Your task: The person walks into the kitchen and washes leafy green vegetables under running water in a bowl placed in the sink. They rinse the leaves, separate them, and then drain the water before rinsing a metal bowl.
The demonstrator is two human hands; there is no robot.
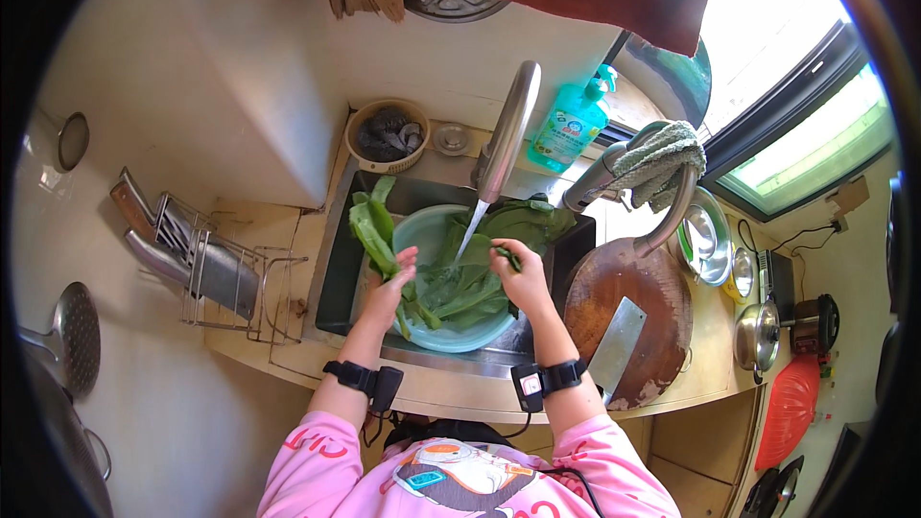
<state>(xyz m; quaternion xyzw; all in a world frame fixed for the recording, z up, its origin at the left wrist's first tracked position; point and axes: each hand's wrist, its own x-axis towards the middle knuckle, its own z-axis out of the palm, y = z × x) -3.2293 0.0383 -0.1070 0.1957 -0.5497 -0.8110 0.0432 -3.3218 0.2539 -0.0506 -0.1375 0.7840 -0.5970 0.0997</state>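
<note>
A: Two hands were in the sink [338, 269], both over the pale green basin [475, 334]. What did each one have?

B: My left hand [389, 290] was closed around the stalks of a bunch of leafy greens [372, 230], lifted at the basin's left rim, leaves standing up. My right hand [523, 280] pinched a single green leaf [507, 255] between fingers and thumb, just beside the water stream [468, 235].

A: Source of the stream?

B: The metal tap [507, 129], running down into the basin. More greens [460, 290] lay in the basin, under both hands.

A: Surroundings?

B: A round wooden chopping board [662, 297] lay right of the sink, a cleaver [616, 345] flat on it. A green soap bottle [568, 127] stood behind the tap, a small basket of scourers [387, 134] at the back left, and a knife rack [197, 264] sat on the left counter.
</note>
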